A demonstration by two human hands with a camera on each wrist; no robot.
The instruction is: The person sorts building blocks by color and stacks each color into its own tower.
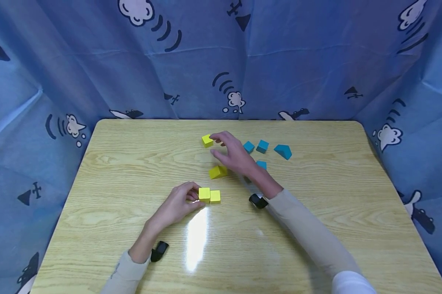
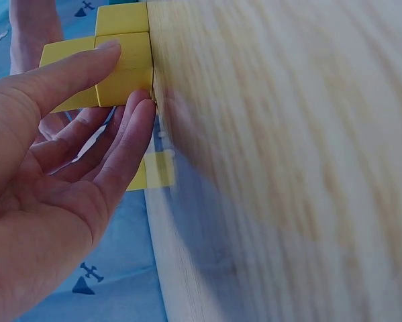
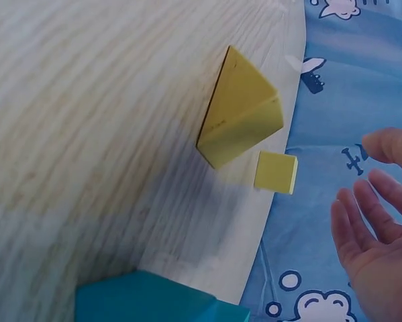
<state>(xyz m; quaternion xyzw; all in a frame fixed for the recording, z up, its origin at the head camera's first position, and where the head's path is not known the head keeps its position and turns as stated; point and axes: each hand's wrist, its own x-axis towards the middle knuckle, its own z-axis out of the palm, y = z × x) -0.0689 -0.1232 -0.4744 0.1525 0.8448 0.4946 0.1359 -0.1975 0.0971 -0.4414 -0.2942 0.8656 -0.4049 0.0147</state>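
Observation:
Three yellow cubes stand together before my left hand (image 1: 176, 204). Two are stacked, the upper cube (image 2: 66, 57) on the lower cube (image 2: 125, 70), and a third cube (image 1: 215, 197) sits right beside them on the table. My left thumb lies along the stack, its tip on the lower cube, with the fingers around the other side. My right hand (image 1: 232, 153) reaches over the table with fingers parted and nothing between them. Near its fingertips is a single yellow cube (image 1: 207, 141). A yellow triangular block (image 3: 241, 114) lies below that hand, partly hidden in the head view.
Right of my right hand lie several teal blocks, among them a cube (image 1: 263, 146) and a wedge-shaped block (image 1: 283, 151); the forearm partly covers another teal block (image 1: 261, 165). Blue patterned cloth (image 1: 206, 61) hangs behind and beside the wooden table (image 1: 132, 151).

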